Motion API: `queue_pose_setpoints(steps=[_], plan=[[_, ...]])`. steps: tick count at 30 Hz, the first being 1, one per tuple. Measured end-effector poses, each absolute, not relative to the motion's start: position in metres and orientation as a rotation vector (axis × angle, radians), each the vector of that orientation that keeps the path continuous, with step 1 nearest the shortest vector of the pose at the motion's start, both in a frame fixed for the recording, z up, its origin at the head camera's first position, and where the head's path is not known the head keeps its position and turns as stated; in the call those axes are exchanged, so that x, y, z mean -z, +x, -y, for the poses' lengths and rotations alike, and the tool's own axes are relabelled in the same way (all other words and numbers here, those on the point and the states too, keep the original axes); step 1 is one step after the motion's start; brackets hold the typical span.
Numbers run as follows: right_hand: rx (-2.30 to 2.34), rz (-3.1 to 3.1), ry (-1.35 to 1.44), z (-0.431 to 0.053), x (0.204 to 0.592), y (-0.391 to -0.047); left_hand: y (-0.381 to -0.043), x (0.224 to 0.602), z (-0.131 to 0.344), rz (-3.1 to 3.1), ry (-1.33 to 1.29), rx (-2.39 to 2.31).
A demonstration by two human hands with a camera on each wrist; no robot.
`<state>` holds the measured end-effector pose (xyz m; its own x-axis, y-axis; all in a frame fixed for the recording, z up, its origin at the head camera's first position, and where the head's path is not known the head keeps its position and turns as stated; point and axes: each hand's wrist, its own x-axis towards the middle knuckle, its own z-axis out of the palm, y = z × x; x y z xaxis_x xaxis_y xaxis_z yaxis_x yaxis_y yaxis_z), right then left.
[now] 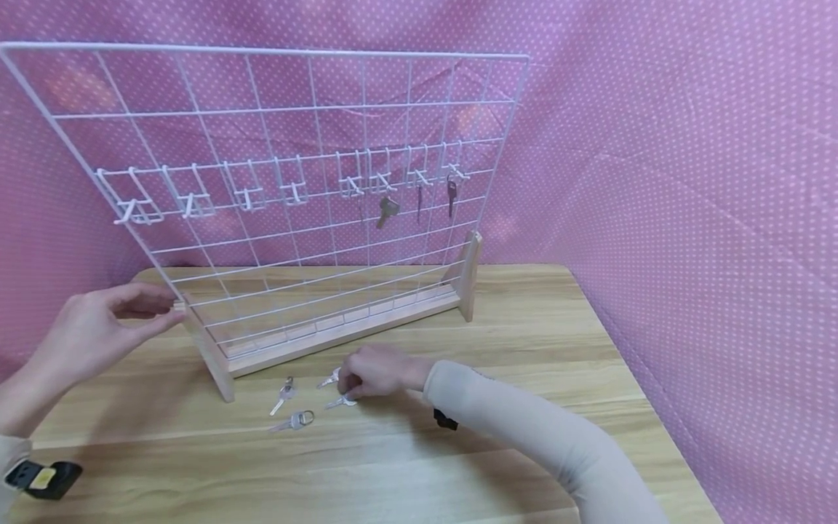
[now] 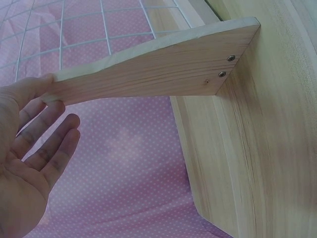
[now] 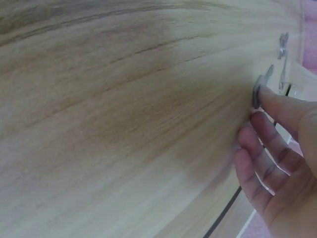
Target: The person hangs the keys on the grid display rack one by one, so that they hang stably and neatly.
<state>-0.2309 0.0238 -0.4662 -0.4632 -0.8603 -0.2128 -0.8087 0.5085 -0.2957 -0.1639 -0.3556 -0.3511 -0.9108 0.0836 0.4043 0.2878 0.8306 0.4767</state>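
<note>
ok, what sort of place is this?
Probably a makeshift recording booth, not a lived-in room: pink dotted fabric encloses the back and right side of a wood-grain table, which bears a hooked wire rack.

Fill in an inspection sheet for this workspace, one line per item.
Surface: wood-grain table, upright wire rack standing on it.
Job's things: at least three hanging keys on the right-hand half of the hook row; left four hooks bare; at least four loose keys on the table before the rack.
Clutter: nothing seen.
Grips: left grip pinches the rack's wooden side; right grip touches a loose key, firm hold unclear.
Cables: nothing seen.
Surroundings: pink dotted cloth behind and at both sides.
</note>
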Motion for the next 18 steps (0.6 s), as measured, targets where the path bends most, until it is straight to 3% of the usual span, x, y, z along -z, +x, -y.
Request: queue_pose_setpoints(steps=[18], plan=[[0.387,-2.29,-1.313,-0.052,0.459,-0.226,-0.163,0.351,0.356,2.659,-0.272,0.763]])
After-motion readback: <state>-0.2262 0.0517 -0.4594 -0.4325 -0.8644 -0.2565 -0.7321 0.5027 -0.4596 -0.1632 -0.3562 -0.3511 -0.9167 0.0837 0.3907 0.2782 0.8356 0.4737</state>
